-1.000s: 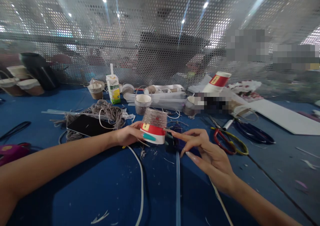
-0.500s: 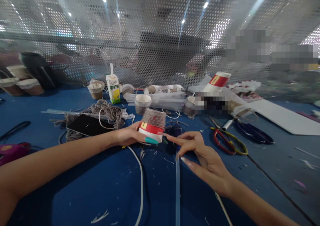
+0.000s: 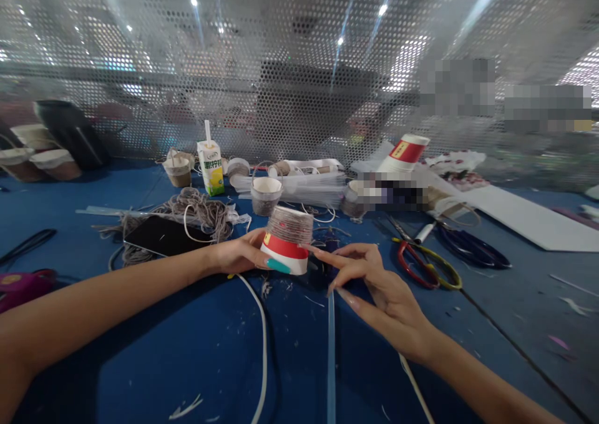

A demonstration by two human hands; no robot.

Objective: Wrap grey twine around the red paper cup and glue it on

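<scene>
My left hand (image 3: pixel 241 255) grips an upside-down red and white paper cup (image 3: pixel 286 241) whose upper part is wound with grey twine. The thumb, with a teal nail, lies across the white rim band. My right hand (image 3: pixel 374 283) sits just right of the cup, its index finger and thumb stretched toward the cup's side and touching it, the other fingers loosely curled. A thin white cord (image 3: pixel 262 336) trails from under the cup toward me across the blue table (image 3: pixel 154 349).
A black phone (image 3: pixel 161 235) and a tangle of grey twine (image 3: pixel 201 210) lie behind my left hand. Red and yellow scissors (image 3: pixel 428 265) lie to the right. Further back stand a drink carton (image 3: pixel 211 167), twine-wrapped cups (image 3: pixel 266 195), straws and a perforated metal screen (image 3: pixel 299 68).
The cup has tilted slightly and shifted a little between the hands. My right hand moved in closer, its fingertips now at the cup's side.
</scene>
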